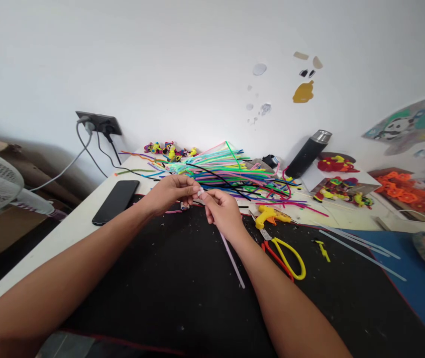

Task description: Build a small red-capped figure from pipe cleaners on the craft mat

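Head view, white piece (pixel 201 192) in hands (pixel 171 193) (pixel 223 213), pale stick (pixel 232 261) slanting near-right

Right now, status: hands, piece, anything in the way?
Left hand, right hand together, pinching small white piece. Piece partly covered. Scissors, yellow glue gun close on right; colourful stem pile just beyond.

The left hand (pixel 175 193) and right hand (pixel 224 212) pinch 1 small white piece (pixel 200 192) near colourful pipe cleaners (pixel 218 169).
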Demonstrator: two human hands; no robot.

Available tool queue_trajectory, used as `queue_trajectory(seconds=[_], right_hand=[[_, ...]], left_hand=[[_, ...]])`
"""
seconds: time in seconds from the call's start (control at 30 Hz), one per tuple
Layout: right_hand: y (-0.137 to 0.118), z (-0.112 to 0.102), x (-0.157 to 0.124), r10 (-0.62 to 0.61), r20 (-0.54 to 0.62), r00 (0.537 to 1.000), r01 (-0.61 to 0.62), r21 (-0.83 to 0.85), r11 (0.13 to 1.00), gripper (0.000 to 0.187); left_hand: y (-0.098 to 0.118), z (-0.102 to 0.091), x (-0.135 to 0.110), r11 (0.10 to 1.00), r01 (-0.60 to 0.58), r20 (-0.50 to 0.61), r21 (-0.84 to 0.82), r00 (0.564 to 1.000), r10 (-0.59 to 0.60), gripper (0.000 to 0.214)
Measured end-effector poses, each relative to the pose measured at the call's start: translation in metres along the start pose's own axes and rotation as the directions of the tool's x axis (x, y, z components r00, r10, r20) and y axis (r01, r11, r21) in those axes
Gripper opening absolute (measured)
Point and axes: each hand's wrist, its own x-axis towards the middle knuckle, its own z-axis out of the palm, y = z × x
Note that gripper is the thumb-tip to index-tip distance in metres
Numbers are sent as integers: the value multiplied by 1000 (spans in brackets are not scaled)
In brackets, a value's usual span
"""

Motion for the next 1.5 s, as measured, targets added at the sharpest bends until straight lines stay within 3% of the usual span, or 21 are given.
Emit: queue_trajectory(seconds=[0.37, 0.8, 1.5], right_hand=[[1, 0, 0, -21, -7, 1000, 21, -47, 999, 29], [1, 1, 0, -42, -11, 999, 41, -79, 996, 27], [2, 1, 1, 22, 20, 1000, -21, -29, 999, 29]], left_hand=[[6, -2, -1, 997, 6, 53, 79, 999, -10, 34], [7, 1, -2, 985, -37, 33, 167, 999, 32, 27], [7, -1, -3, 977, 13, 89, 213, 996, -32, 27]])
